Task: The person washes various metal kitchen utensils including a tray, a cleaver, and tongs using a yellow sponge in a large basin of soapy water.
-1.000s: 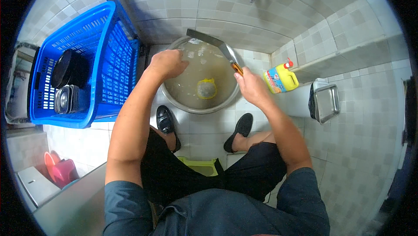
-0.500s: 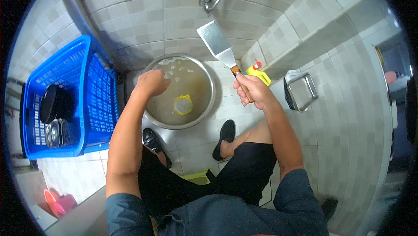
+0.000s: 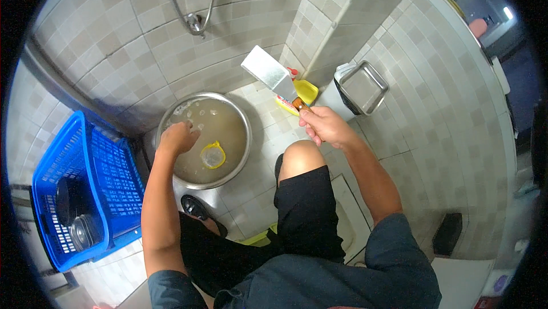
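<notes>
At twelve o'clock, a flat silver turner with a brown handle [image 3: 268, 72] is gripped by the right hand [image 3: 326, 127], clear of the cloudy water [image 3: 231, 132]; its cleanness cannot be judged. The left hand [image 3: 178, 138] is curled over the round metal basin [image 3: 249, 138] at nine o'clock, any hold unclear; a yellow-rimmed round object [image 3: 213, 155] lies inside. Silver metal containers [image 3: 85, 232] are already placed in the blue plastic basket [image 3: 121, 179] at eight o'clock

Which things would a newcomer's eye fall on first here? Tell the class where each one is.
Probably the bright blue basket at the lower left, the strongest colour here. Next, the round metal basin left of centre, a yellow-rimmed object in its murky liquid and the left hand over it. Then the shiny spatula near the upper centre, held in the right hand.
</notes>
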Demonstrator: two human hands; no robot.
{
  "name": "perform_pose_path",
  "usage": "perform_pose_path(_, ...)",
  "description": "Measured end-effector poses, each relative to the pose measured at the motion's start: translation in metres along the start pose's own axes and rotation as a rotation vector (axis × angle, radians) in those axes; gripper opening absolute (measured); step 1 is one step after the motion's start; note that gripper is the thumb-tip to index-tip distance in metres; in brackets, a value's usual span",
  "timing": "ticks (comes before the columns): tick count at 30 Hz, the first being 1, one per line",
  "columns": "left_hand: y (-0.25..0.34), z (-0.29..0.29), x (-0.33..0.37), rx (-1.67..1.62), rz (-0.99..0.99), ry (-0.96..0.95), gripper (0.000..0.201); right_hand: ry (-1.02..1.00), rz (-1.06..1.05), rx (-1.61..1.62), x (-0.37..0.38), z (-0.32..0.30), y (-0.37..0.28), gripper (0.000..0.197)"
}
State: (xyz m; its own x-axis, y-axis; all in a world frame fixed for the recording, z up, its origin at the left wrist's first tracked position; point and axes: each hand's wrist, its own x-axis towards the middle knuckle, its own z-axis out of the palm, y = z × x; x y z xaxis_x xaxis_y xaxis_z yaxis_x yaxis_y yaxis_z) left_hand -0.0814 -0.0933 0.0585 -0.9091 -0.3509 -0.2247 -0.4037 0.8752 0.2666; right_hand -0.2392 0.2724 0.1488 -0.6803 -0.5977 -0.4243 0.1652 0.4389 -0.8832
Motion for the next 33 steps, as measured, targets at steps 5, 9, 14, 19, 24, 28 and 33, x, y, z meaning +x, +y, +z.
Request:
perform_pose_path(5, 0.012, -0.001, -0.001, -0.030, 0.004, 0.056, 0.049, 0.008, -0.054, -0.016, -0.006, -0.001, 0.007, 0.033)
perform_pose_path(9, 0.057, -0.007, -0.010, 0.001, 0.298, 0.704, 0.072, 0.014, -0.045, -0.253, -0.008, 0.011, 0.001, 0.031)
perform_pose_path(14, 0.106, -0.013, -0.024, 0.166, 0.696, 0.601, 0.087, -0.128, 0.022, -0.257, -0.016, 0.043, -0.014, 0.032)
perform_pose_path(19, 0.089, -0.006, -0.023, 0.197, 0.691, 0.579, 0.080, -0.231, -0.070, -0.406, -0.024, 0.075, -0.026, 0.034)
perform_pose_path(24, 0.026, 0.009, -0.004, 0.472, 0.010, 0.477, 0.065, -0.180, 0.019, -0.347, -0.026, 0.061, -0.018, 0.032)
perform_pose_path(28, -0.018, 0.018, -0.013, 0.540, -0.189, 0.164, 0.066, -0.223, 0.075, -0.185, -0.031, 0.052, -0.018, 0.032)
perform_pose_path(33, -0.010, 0.024, -0.012, 0.236, -0.121, 0.098, 0.038, -0.221, 0.114, 0.015, -0.026, 0.035, -0.010, 0.033)
